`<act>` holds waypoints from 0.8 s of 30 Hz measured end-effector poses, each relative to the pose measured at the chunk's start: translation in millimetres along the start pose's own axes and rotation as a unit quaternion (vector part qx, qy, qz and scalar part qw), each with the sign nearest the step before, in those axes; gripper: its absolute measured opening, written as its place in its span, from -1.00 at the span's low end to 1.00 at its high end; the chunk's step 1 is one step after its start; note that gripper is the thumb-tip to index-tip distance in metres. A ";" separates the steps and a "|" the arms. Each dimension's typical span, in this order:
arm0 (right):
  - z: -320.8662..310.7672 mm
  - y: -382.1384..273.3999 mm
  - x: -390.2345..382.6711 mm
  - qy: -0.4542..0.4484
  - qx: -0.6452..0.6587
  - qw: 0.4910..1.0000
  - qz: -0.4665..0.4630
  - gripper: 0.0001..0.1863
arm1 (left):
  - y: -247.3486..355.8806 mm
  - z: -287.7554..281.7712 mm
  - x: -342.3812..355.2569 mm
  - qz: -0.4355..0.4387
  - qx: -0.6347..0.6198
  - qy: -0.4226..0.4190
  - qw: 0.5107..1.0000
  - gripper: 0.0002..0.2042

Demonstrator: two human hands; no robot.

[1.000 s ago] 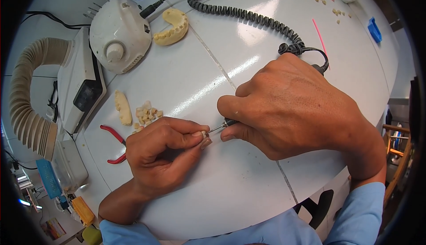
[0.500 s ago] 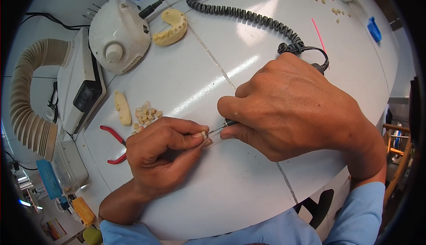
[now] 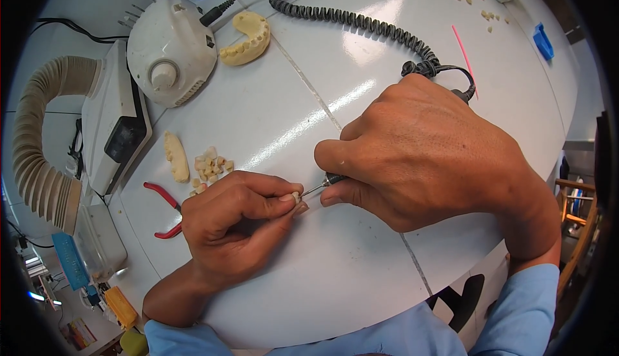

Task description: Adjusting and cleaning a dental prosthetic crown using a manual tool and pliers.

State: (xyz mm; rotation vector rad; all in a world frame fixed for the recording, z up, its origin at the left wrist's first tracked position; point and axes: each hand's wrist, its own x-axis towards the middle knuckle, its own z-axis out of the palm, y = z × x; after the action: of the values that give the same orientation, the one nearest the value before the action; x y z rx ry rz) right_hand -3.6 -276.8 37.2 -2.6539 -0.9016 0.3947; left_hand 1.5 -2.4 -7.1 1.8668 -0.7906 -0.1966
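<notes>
Here the left hand pinches a small tooth in its grip, just left of the handpiece clenched by the right hand.

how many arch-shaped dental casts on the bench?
1: a cream tooth-row cast lies beside the white control unit, upper left. The pale strip near the loose teeth pile is straighter, maybe a partial piece. Others may be hidden under the hands.

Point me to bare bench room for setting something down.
Bare white bench lies below both hands, toward the near edge, and between the coiled cord and the right hand. Crowded on the left: control unit, jaw model, loose teeth, red pliers.
</notes>
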 end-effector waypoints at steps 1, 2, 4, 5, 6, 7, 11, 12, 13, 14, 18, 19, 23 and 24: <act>0.6 -0.5 0.7 0.006 0.002 1.000 -0.001 -0.62 | 0.2 -0.6 -0.2 0.001 0.003 -0.003 1.000 -0.84; 0.9 -1.0 1.0 0.000 -0.006 1.000 0.004 -0.62 | 0.4 -0.9 -0.3 -0.005 0.004 -0.008 1.000 -0.84; 0.5 -1.7 0.6 0.005 0.001 1.000 -0.001 -0.62 | 0.6 -0.4 0.0 0.003 0.006 -0.006 1.000 -0.84; 0.3 -1.9 0.1 -0.005 -0.010 1.000 0.005 -0.62 | 0.7 0.0 0.1 -0.003 0.003 -0.008 1.000 -0.84; -0.2 -1.5 -0.1 -0.002 -0.002 1.000 0.002 -0.62 | 1.0 -0.1 0.2 0.004 0.005 -0.006 1.000 -0.84; -0.9 -0.6 -0.2 -0.005 -0.002 1.000 0.003 -0.62 | 1.2 -0.3 0.3 0.002 0.003 -0.007 1.000 -0.84; 1.1 -1.3 1.6 -0.007 -0.004 1.000 0.008 -0.62 | 1.4 -0.9 0.4 -0.003 0.009 -0.012 1.000 -0.84; 1.0 -0.9 1.4 0.005 0.004 1.000 -0.001 -0.62 | 1.5 -0.7 0.4 0.004 0.009 -0.010 1.000 -0.84; 0.3 -0.5 0.8 0.002 0.006 1.000 -0.001 -0.62 | 1.6 -0.5 0.6 0.004 0.010 -0.009 1.000 -0.84; 0.3 -0.1 0.3 -0.004 -0.004 1.000 0.000 -0.63 | 1.6 -0.2 0.8 -0.002 0.010 -0.011 1.000 -0.84; 0.1 0.1 0.5 0.004 0.002 1.000 -0.005 -0.63 | 2.6 -0.8 1.2 0.001 0.006 -0.008 1.000 -0.84; 0.5 -0.2 1.1 0.010 0.002 1.000 -0.007 -0.62 | 2.7 -1.1 1.3 0.001 0.008 -0.010 1.000 -0.84; 1.0 -1.6 1.0 -0.001 -0.002 1.000 0.002 -0.60 | 1.8 -0.7 3.0 0.005 0.006 -0.014 1.000 -0.84; 1.0 -2.0 1.1 -0.014 -0.004 1.000 0.003 -0.60 | 2.5 -1.9 3.0 0.010 0.001 -0.003 1.000 -0.84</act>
State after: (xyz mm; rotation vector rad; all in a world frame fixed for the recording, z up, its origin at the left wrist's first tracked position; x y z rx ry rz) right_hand -4.2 -274.4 36.9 -2.6651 -0.9069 0.4312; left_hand 3.7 -3.3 -3.4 1.8590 -0.8137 -0.1881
